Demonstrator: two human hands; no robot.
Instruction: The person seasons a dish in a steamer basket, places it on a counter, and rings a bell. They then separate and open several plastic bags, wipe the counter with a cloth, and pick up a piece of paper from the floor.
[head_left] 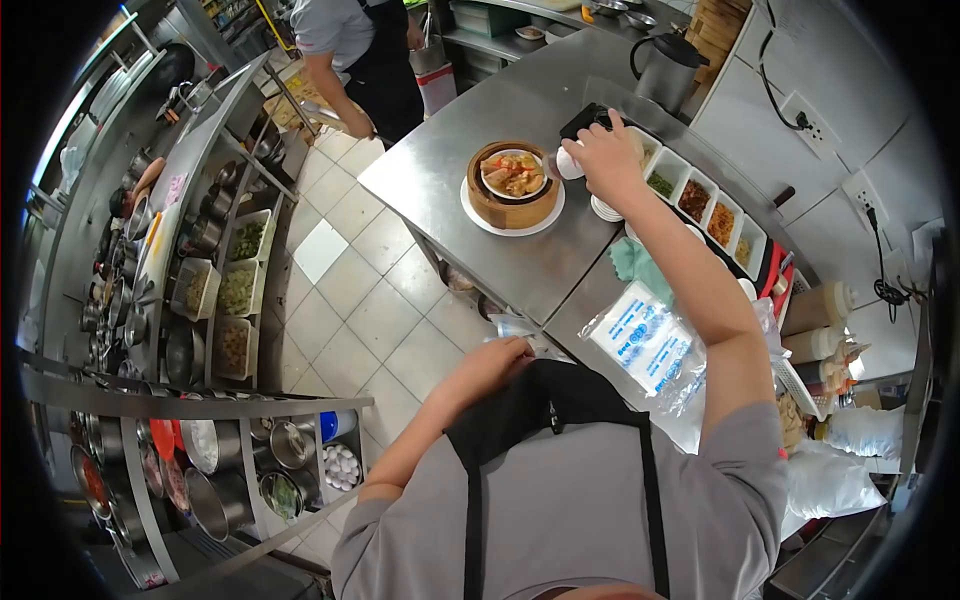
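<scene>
My right hand [607, 165] reaches over the steel table, its fingers bent round a small white cup [570, 163] beside a black tray [586, 121]. Left of it, a bamboo steamer [489, 207] stands on a white plate [543, 222]. Inside the steamer, a small dish of food [514, 175] holds pale pieces with orange-red strips on top. Close to my right wrist are small stacked white dishes [606, 209]. My left hand [497, 362] is low at my waist by the black apron, its fingertips partly hidden.
White seasoning containers [695, 194] line the table's right side. A green cloth [642, 266] and printed plastic bags [648, 338] lie nearer me. A steel jug [667, 72] stands at the back. A co-worker [362, 60] is beyond the table; shelves of pans [215, 505] are left.
</scene>
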